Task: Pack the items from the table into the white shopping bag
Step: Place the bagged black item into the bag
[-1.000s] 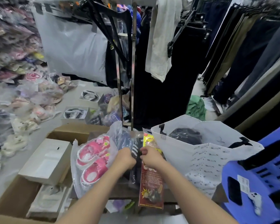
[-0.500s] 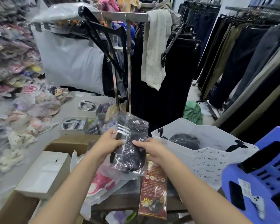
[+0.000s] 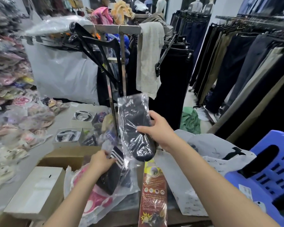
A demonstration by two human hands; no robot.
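My right hand (image 3: 159,131) grips a clear packet of black socks (image 3: 134,126), held upright in the air above the table. My left hand (image 3: 101,161) rests lower on a second clear packet of black socks with white stripes (image 3: 114,171), thumb and fingers curled on its top edge. That striped packet lies on a clear bag of pink sandals (image 3: 92,199). A long red-brown packet (image 3: 152,195) lies on the table between my arms. The white shopping bag (image 3: 208,153) stands open at the right, behind my right forearm, partly hidden by it.
A blue plastic stool (image 3: 269,174) sits at the right edge. A white shoe box (image 3: 36,192) and cardboard boxes (image 3: 67,154) are on the left. A metal clothes rack (image 3: 121,63) stands just behind the table, with hanging trousers on the right and bagged slippers heaped on the left.
The two hands have separated: my right hand lifted one sock packet up and to the right, while my left hand dropped down onto the striped packet on the table.
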